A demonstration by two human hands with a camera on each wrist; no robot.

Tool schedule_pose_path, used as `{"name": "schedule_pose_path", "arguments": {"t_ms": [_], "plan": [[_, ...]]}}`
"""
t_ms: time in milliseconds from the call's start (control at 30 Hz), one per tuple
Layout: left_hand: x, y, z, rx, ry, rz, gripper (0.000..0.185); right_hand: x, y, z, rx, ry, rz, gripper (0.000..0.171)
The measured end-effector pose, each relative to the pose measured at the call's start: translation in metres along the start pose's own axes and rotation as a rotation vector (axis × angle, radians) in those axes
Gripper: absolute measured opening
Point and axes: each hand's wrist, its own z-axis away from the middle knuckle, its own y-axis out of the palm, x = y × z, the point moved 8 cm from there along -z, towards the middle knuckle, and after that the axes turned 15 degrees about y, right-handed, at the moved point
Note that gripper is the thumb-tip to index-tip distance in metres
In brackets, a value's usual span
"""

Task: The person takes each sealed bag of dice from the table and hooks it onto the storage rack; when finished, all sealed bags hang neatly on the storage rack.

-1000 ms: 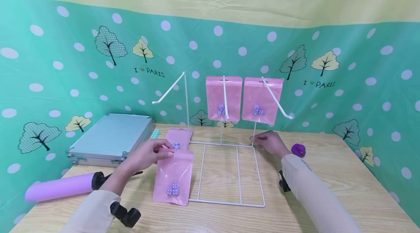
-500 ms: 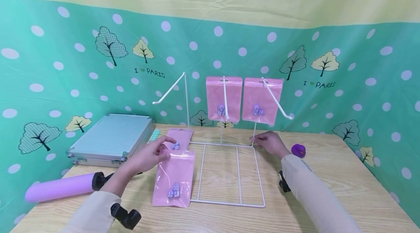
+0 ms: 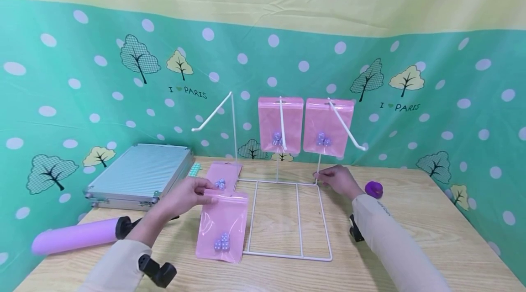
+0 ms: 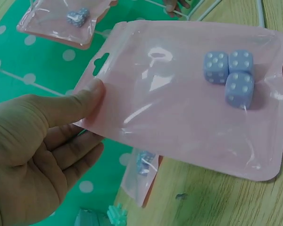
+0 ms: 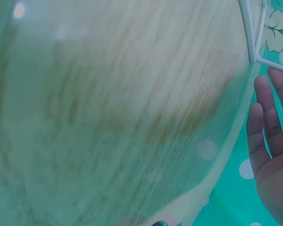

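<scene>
Front pouch farther right, before rack

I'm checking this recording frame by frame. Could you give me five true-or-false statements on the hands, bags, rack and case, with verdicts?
1. The left hand pinches a pink bag near its hanging hole. True.
2. All three hooks carry bags. False: in the head view, the middle hook and right hook do; the left hook is bare.
3. Three dice show in the held bag. True.
4. The right hand is holding a bag. False: the right hand touches the wire rack at its rear right corner.
5. The ribbed case lies open. False: the ribbed case is closed.
</scene>
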Motion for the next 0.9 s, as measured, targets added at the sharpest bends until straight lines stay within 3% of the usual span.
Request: {"name": "schedule_pose_path", "arguments": {"t_ms": [200,500,667,900], "plan": [[0.001,0.001,0.0,0.031,0.024,-0.003,0.016,-0.002,0.0,-0.001,0.002,0.012,-0.007,0.032],[-0.005,0.0,0.003,0.038,0.066,0.085,0.019,-0.003,0.0,-0.002,0.004,0.027,-0.018,0.032],[-0.011,-0.005,0.006,-0.026,0.071,0.153,0.022,-0.003,0.0,-0.002,0.009,0.028,-0.021,0.032],[-0.034,-0.016,0.004,-0.162,0.167,0.186,0.018,-0.003,0.0,-0.001,0.012,0.026,-0.029,0.031]]}}
